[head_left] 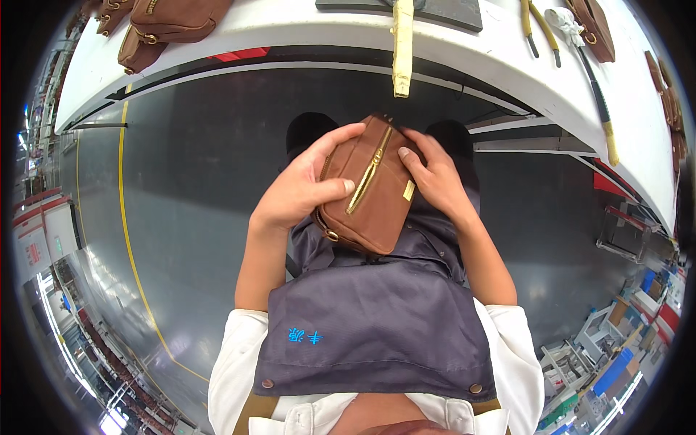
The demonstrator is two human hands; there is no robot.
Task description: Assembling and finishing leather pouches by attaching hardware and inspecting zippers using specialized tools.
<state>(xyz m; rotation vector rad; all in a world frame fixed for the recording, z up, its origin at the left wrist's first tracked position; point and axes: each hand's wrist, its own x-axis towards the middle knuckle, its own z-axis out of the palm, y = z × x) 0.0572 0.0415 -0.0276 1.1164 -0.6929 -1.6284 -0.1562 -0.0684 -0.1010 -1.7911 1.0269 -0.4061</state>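
A small brown bag (391,196) with a gold zipper and a little gold plate is held over my lap, tilted, between both hands. My left hand (308,177) grips its left side, with the thumb lying on the front beside the zipper. On the far right side, my right hand (437,174) is closed on the bag, its thumb against the front panel. A gold ring fitting shows at the bag's near left corner. The fingers behind the bag are partly hidden.
Beyond my knees runs a white table (290,32). More brown bags (174,22) lie at its far left, another bag (593,29) at its right. A yellow-wrapped bar (402,54) juts over the edge beside a dark plate (449,11). Yellow-handled tools (533,29) lie farther right.
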